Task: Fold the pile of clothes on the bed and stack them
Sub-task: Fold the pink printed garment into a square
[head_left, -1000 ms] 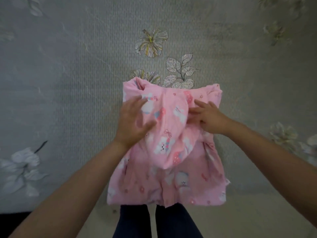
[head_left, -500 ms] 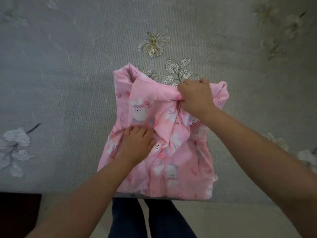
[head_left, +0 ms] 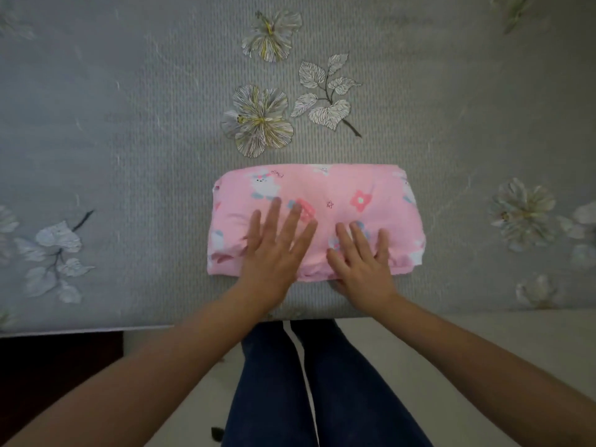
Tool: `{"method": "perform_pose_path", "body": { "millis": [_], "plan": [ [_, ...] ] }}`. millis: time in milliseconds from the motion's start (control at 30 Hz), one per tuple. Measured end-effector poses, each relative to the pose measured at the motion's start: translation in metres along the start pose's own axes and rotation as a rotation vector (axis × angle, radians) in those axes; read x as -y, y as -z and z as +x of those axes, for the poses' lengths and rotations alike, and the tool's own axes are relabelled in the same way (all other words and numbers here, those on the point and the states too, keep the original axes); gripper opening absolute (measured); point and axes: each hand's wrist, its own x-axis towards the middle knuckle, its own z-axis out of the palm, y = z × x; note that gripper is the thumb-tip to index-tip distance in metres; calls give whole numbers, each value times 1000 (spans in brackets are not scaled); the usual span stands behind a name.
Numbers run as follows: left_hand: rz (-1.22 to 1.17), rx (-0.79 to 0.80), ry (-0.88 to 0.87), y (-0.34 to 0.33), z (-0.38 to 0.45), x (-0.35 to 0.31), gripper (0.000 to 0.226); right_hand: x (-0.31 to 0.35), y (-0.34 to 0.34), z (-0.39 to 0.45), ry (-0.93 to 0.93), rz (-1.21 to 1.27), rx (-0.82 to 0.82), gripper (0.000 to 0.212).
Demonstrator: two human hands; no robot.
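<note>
A pink garment (head_left: pixel 342 195) printed with white bunnies and flowers lies folded into a compact rectangle on the grey flowered bedspread (head_left: pixel 129 124), close to the bed's near edge. My left hand (head_left: pixel 277 250) lies flat on the left half of the bundle with its fingers spread and straight. My right hand (head_left: pixel 364 259) presses flat on the near right part, fingers straight, palm at the bundle's front edge. No other clothes are in view.
The bed's front edge (head_left: pixel 96 327) runs across the lower frame. Below it are a pale floor (head_left: pixel 483 350) and my legs in dark blue trousers (head_left: pixel 290 382). A dark patch (head_left: pixel 48 366) lies at the lower left.
The garment went from half-open, with its top being pulled over, to a closed rectangle. My right hand let go of the far edge and both hands now lie flat on top.
</note>
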Motion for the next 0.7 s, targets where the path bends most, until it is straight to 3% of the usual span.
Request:
{"method": "perform_pose_path", "body": {
  "millis": [33,67,100,200,333,467,700],
  "plan": [
    [47,288,53,-3,7,3,83,4,-3,-2,-12,-10,29,71],
    [50,479,106,-10,10,5,104,7,-6,-2,-34,-21,56,75],
    [31,596,139,-17,9,6,115,9,-10,-1,-57,-27,79,81],
    [38,714,126,-30,6,9,146,10,-21,2,-94,-6,138,93],
    [18,625,45,-62,9,20,147,4,-36,1,-18,41,157,95],
    [38,469,-43,-71,13,27,142,0,-49,5,11,9,81,42],
    [46,431,-111,-78,12,32,135,5,-62,8,-13,-10,-146,25]
  ]
}}
